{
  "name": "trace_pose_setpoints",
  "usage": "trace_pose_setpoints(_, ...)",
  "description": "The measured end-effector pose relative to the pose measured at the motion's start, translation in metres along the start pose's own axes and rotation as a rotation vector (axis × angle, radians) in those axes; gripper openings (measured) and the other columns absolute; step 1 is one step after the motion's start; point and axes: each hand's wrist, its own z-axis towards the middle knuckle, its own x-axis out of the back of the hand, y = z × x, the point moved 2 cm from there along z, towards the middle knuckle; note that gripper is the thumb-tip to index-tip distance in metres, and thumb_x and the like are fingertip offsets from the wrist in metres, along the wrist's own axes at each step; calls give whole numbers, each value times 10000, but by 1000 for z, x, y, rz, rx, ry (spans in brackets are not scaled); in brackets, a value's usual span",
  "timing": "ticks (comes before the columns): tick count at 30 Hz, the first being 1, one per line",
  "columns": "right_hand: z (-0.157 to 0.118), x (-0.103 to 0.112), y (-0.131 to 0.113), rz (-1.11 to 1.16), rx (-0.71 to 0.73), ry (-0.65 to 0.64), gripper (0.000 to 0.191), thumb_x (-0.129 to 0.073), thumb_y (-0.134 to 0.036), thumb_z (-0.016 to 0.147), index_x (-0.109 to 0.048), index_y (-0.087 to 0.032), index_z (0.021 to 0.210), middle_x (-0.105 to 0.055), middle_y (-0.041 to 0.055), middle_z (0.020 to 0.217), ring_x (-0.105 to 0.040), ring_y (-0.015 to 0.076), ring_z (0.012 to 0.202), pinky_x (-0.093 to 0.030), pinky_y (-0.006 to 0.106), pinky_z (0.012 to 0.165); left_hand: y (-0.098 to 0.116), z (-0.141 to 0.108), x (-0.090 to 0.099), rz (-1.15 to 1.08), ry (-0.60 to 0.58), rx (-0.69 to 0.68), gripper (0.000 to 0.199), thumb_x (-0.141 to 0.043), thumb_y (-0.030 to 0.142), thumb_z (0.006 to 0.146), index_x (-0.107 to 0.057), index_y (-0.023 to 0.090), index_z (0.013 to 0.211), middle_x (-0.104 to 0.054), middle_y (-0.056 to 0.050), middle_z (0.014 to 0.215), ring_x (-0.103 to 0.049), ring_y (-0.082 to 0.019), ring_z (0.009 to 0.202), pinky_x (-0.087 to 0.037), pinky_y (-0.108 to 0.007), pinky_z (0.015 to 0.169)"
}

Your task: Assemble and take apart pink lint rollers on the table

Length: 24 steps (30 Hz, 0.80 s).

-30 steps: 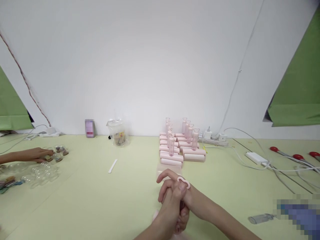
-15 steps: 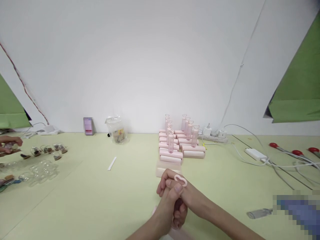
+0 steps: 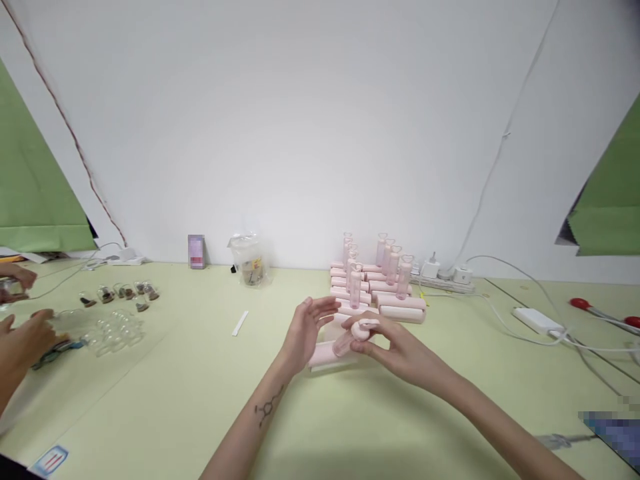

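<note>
My right hand (image 3: 387, 343) is closed around the top of a pink roller (image 3: 323, 355), by its see-through pink handle. A pale pink loop on the handle's end sticks out between my thumb and fingers. The roller is tilted, with its cylinder low over the table. On its left side, my left hand (image 3: 306, 330) is open, fingers stretched out and nothing in its grasp. Just beyond both hands stand two rows of similar pink rollers (image 3: 401, 308), their clear handles upright with heart-shaped loops on top. My hands hide part of the nearest ones.
Another person's hands (image 3: 25, 343) are at the left, near clear plastic domes (image 3: 117, 332) and small filled domes (image 3: 106, 293). A plastic bag with a cup (image 3: 251, 267) and a white strip (image 3: 241, 323) lie on the table. A power strip (image 3: 447, 283) and cables run along the right.
My hands, clasped together before, have come apart. The left hand has opened, while the right holds the roller farther forward. The view has shifted, showing more of the other person's hands.
</note>
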Motion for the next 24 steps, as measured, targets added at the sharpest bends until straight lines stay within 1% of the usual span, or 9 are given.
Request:
trace_pose_setpoints(3, 4, 4, 10, 59, -10, 94, 255, -487, -414, 814, -560, -209, 949, -611, 54, 945, -569, 220, 866, -475, 342, 728, -14, 10, 24, 84, 47, -14, 457, -334, 456, 806, -511, 152, 1097, -564, -115, 1123, -470, -236, 1095, -340, -365, 918)
trace_pose_setpoints(5, 4, 14, 15, 151, -29, 213, 284, -488, -434, 807, -555, -183, 922, -604, 76, 938, -573, 224, 853, -500, 337, 694, -31, 10, 35, 187, 53, -6, 445, -457, 432, 765, -501, 150, 1106, -527, -114, 1164, -431, -233, 1124, -304, -346, 946)
trace_pose_setpoints(7, 2, 28, 19, 241, -39, 374, 310, -506, -458, 789, -550, -178, 913, -597, 75, 910, -581, 215, 807, -520, 334, 670, -51, 7, 41, 308, 27, 34, 505, -634, 365, 655, -515, 138, 1089, -520, -119, 1154, -435, -252, 1096, -288, -356, 949)
trace_pose_setpoints(9, 2, 39, 22, 281, -25, 506, 327, -523, -476, 770, -547, -185, 916, -591, 57, 858, -583, 192, 736, -532, 335, 659, -69, 3, 40, 413, -15, 69, 607, -724, 309, 561, -505, 141, 1101, -526, -108, 1113, -453, -256, 1046, -295, -372, 939)
trace_pose_setpoints(10, 2, 42, 24, 280, -16, 533, 335, -522, -486, 765, -543, -188, 916, -587, 49, 833, -582, 183, 709, -535, 336, 657, -75, 0, 38, 455, -40, 79, 637, -740, 300, 542, -495, 149, 1110, -529, -96, 1091, -460, -251, 1026, -304, -374, 931)
trace_pose_setpoints(13, 6, 39, 33, 237, -20, 465, 358, -487, -514, 771, -518, -189, 918, -583, 45, 820, -584, 174, 666, -539, 344, 639, -85, -7, 32, 542, -132, 93, 607, -747, 309, 542, -502, 166, 1079, -536, -68, 1043, -474, -234, 993, -341, -354, 901)
trace_pose_setpoints(17, 6, 28, 39, 169, -56, 316, 303, -487, -483, 781, -518, -187, 838, -597, 39, 760, -591, 183, 637, -523, 353, 618, -82, -10, 28, 603, -232, 104, 580, -726, 351, 582, -488, 176, 1081, -531, -64, 1075, -477, -230, 1001, -371, -334, 871)
trace_pose_setpoints(21, -1, 29, 30, 2, -90, 224, 248, -463, -444, 810, -514, -202, 818, -617, 44, 778, -587, 214, 754, -487, 345, 642, -79, -9, 28, 650, -278, 84, 573, -724, 358, 583, -496, 181, 1078, -530, -57, 1068, -472, -225, 991, -368, -323, 871)
trace_pose_setpoints(24, -6, 32, 18, -178, -130, 175, 264, -400, -453, 838, -506, -212, 824, -620, 39, 784, -584, 206, 753, -477, 335, 633, -78, -9, 26, 672, -297, 62, 577, -738, 348, 563, -513, 191, 1071, -531, -46, 1057, -467, -225, 991, -362, -314, 876)
